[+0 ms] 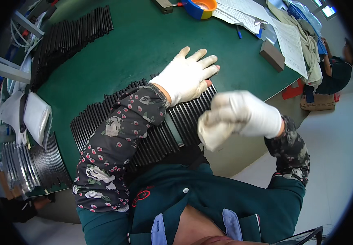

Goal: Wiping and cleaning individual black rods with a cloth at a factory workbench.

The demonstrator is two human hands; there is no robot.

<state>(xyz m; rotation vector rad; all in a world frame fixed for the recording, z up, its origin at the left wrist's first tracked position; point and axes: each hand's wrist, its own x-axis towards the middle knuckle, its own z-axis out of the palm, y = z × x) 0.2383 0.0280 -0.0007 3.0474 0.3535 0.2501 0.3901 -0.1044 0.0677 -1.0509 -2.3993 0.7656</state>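
Observation:
My left hand (182,77), in a white glove with bare fingertips on some fingers, lies spread over the far ends of a row of thin black rods (154,141). The rods lie side by side along the near edge of the green table, and my left forearm crosses over them. A gap in the row shows near its right end. My right hand (248,112), gloved too and slightly blurred, is closed around a crumpled off-white cloth (215,132). It hangs just past the right end of the row, by the table's edge.
Another bundle of black rods (76,34) lies at the far left. Silvery rods (23,165) and a plastic-wrapped white pack (37,116) sit at the left. A grey-brown block (272,56), papers (292,45) and an orange-and-blue round holder (201,8) lie farther off. A person (335,73) sits at right.

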